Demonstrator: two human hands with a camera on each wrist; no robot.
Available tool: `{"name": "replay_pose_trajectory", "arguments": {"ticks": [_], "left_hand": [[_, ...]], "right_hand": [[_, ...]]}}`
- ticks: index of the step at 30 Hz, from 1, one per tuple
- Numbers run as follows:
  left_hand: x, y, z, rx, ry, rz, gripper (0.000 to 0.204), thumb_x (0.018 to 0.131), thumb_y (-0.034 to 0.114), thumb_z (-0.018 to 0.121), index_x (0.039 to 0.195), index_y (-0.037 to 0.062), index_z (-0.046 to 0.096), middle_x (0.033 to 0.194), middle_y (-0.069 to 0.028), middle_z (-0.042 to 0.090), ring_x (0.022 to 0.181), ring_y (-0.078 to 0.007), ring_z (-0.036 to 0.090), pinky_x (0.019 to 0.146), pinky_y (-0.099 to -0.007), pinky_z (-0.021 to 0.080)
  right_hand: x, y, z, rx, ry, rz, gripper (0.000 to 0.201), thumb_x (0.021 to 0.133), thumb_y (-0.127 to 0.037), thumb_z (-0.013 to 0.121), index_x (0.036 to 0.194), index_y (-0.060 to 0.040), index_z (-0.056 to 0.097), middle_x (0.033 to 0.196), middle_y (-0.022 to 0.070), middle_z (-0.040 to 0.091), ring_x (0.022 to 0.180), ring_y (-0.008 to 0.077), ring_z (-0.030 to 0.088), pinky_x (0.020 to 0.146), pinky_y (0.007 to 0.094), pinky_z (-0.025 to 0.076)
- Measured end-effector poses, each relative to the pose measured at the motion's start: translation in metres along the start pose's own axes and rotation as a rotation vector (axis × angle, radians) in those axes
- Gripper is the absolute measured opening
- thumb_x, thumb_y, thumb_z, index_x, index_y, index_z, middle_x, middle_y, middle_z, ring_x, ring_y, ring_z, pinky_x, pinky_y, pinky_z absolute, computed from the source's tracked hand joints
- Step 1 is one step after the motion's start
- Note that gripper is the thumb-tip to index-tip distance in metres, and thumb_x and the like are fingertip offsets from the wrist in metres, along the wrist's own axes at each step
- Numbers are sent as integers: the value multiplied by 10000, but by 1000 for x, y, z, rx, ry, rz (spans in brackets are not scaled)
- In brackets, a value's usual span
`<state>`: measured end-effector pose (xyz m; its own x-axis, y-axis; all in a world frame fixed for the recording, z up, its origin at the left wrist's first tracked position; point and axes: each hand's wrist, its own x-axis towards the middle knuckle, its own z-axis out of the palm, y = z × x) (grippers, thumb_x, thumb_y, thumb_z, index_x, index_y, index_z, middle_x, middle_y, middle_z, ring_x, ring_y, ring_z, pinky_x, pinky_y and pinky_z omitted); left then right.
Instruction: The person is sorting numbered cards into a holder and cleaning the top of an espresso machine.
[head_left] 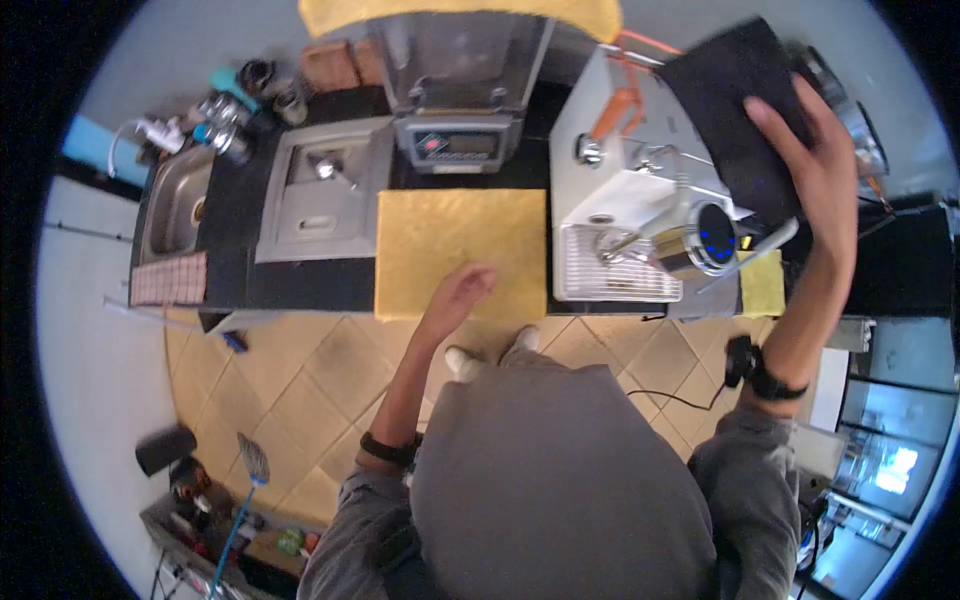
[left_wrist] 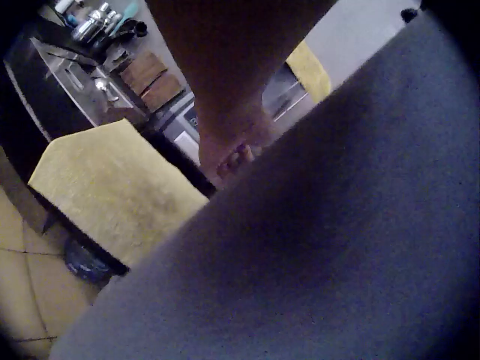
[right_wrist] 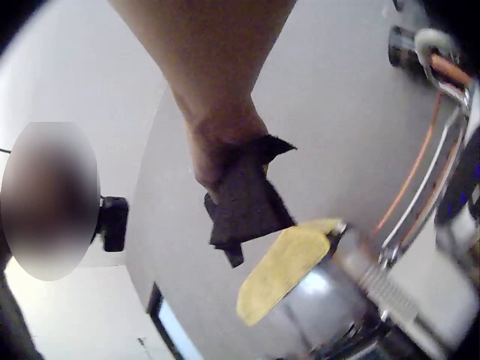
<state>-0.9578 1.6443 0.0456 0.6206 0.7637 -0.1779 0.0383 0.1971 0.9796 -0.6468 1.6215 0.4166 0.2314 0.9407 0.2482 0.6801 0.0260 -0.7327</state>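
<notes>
A dark cloth (head_left: pixel 740 110) is held up by my right hand (head_left: pixel 825 165) above the right side of the white coffee machine (head_left: pixel 600 190). In the right wrist view the same cloth (right_wrist: pixel 251 199) hangs from the right hand (right_wrist: pixel 225 146), whose fingers it mostly hides. My left hand (head_left: pixel 465 290) hangs loosely curled over the front part of a yellow cloth (head_left: pixel 460 235) on the counter, holding nothing. The left wrist view shows the left hand (left_wrist: pixel 236 150) partly behind a grey sleeve, with the yellow cloth (left_wrist: pixel 120 195) beside it.
A grinder or blender with a display (head_left: pixel 455 145) stands behind the yellow cloth, another yellow cloth (head_left: pixel 460 12) over its top. Left of it are a steel rinser tray (head_left: pixel 325 225), metal cups and a sink (head_left: pixel 180 210). A steel pitcher (head_left: pixel 680 250) is at the machine's front.
</notes>
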Motion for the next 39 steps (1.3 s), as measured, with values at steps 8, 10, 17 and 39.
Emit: {"name": "replay_pose_trajectory", "arguments": {"ticks": [8, 10, 17, 39], "left_hand": [[-46, 86, -5, -673, -161, 86, 663, 997, 581, 379, 1267, -8, 522, 1133, -91, 634, 1034, -171, 614, 924, -345, 467], [-48, 71, -22, -356, -151, 29, 547, 988, 480, 481, 1249, 3, 546, 1098, -70, 648, 992, -140, 612, 888, -321, 478], [-53, 31, -52, 177, 4, -116, 251, 932, 218, 668, 1026, -14, 685, 836, -30, 693, 765, -80, 607, 715, -265, 505], [-54, -46, -63, 1011, -41, 205, 538, 793, 203, 619, 1328, 164, 577, 1547, -134, 318, 1458, -323, 237, 1171, -528, 200]], "right_hand": [[-101, 37, 200, 187, -716, 24, 331, 829, -215, 760, 1024, 7, 610, 815, 120, 628, 744, 192, 627, 687, 329, 483], [-114, 58, 230, 215, -737, 40, 340, 841, -218, 746, 1042, 12, 597, 821, 132, 621, 751, 198, 625, 692, 336, 482], [-130, 125, 270, 329, -1009, 284, 469, 801, -322, 761, 1091, 0, 582, 924, 192, 636, 901, 238, 632, 778, 332, 479], [-158, 209, 380, -272, -192, 203, 448, 757, -197, 743, 1137, -66, 548, 1123, 187, 560, 1067, 384, 536, 902, 494, 434]]}}
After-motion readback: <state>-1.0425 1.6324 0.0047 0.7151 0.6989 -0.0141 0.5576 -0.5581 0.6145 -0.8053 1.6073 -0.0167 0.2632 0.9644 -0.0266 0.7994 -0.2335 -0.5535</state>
